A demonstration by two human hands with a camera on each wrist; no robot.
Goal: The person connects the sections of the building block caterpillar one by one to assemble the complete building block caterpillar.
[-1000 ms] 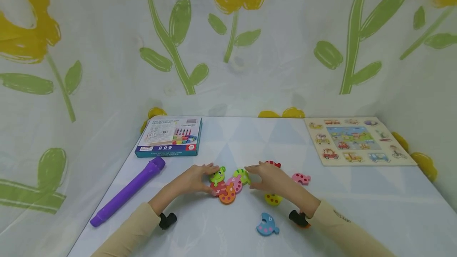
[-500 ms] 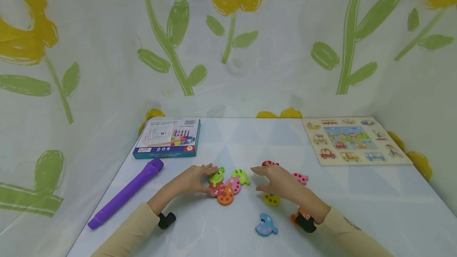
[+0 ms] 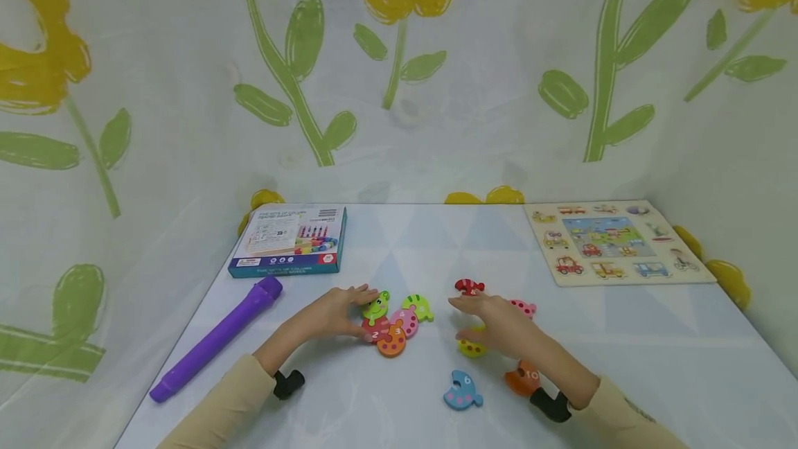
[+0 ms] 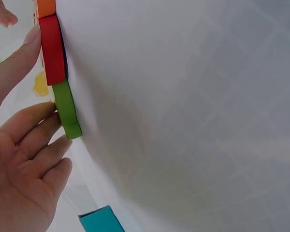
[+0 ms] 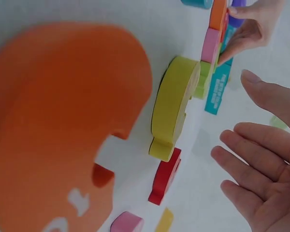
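Caterpillar puzzle (image 3: pixel 400 330), five joined pieces, lies on the desk (image 3: pixel 349 397) between my hands, held by my left hand (image 3: pixel 330 312), thumb against the red piece (image 3: pixel 377 329), fingers at the green head (image 3: pixel 377 307). It bends in a shallow V, and the free knob of its striped green piece (image 3: pixel 415 307) faces my empty right hand (image 3: pixel 501 324), fingers loosely spread near the yellow piece (image 3: pixel 472 348). My right hand is nearer the loose blue piece (image 3: pixel 460 397).
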